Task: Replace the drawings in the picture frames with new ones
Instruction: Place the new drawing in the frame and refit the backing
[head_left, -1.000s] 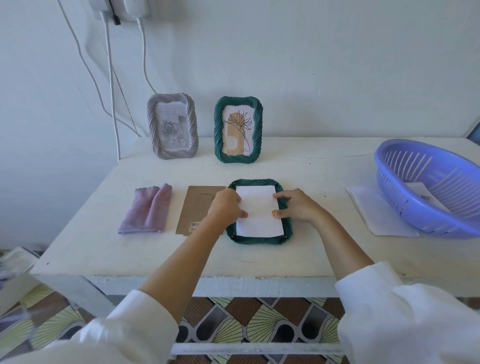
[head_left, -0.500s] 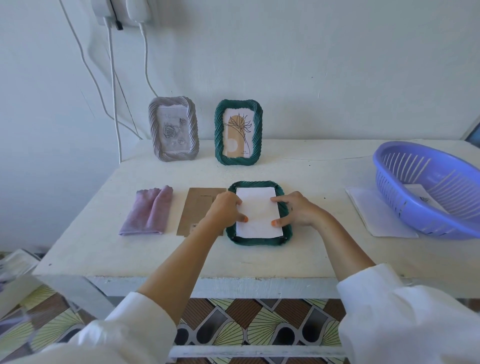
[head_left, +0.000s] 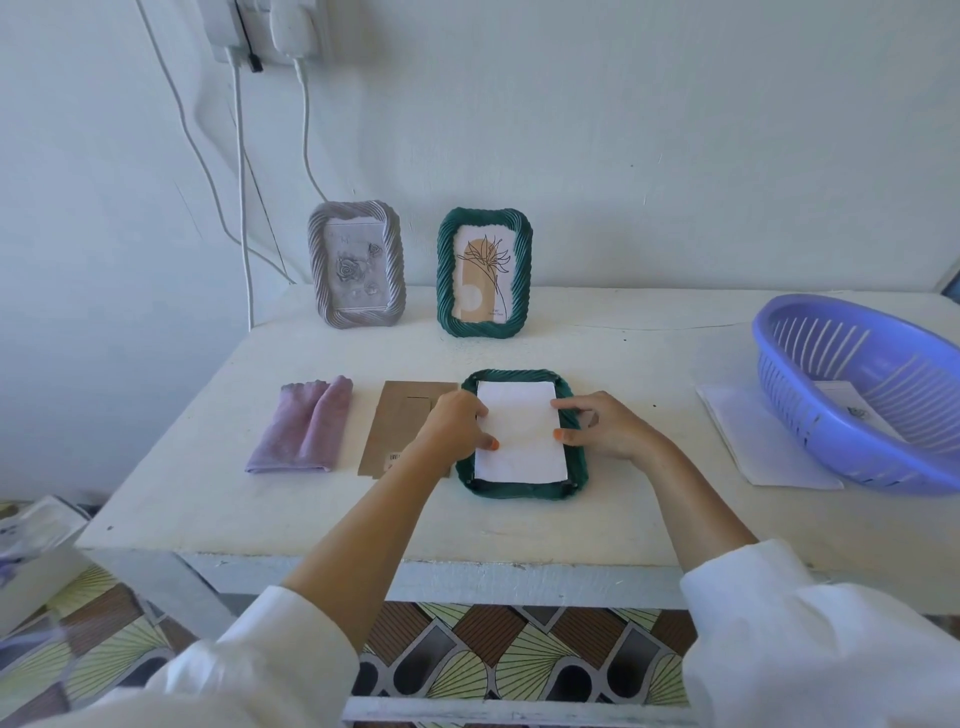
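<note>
Fingertips of left hand (head_left: 457, 423) and right hand (head_left: 602, 426) flat on white paper (head_left: 521, 434) inside face-down green frame (head_left: 574, 486), neither grip closed.

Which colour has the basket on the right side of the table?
The basket is blue-violet, seen best in the head view.

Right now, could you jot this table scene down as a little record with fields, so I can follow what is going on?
Frame being worked on: green frame lying face down, white sheet in its back
Left hand: fingertips pressing the sheet's left edge
Right hand: fingers on the sheet's right edge
Backing board: brown, left of the frame
Upright at wall: grey frame, second green frame
Far right: purple basket
</note>
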